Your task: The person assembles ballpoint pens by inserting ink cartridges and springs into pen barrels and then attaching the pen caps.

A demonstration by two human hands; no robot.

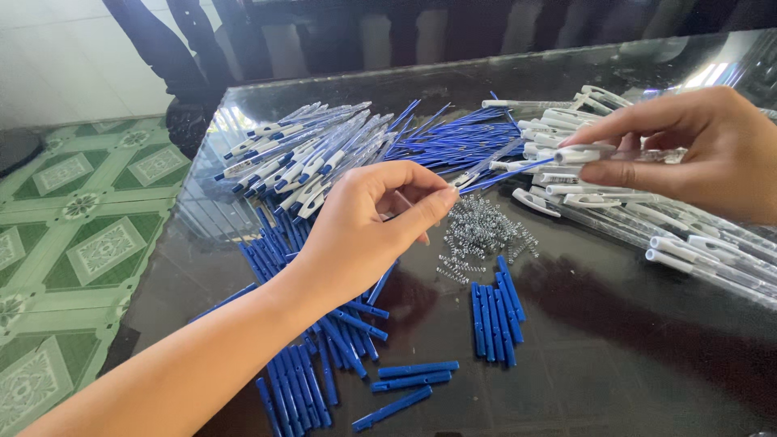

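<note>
My left hand (368, 222) pinches the end of a thin blue pen refill (506, 171) between thumb and forefinger, above a small heap of metal springs (481, 235). The refill slants up to the right toward a clear pen barrel with a white top (599, 154), which my right hand (696, 154) holds by its fingertips. The refill's tip lies close to the barrel's white end.
On the dark glass table (615, 356) lie a pile of assembled pens (299, 158), loose blue refills (453, 137), clear barrels with white tops (672, 235), and blue grip sleeves (324, 356) with another cluster (495, 316). Green patterned floor tiles (73, 243) lie left.
</note>
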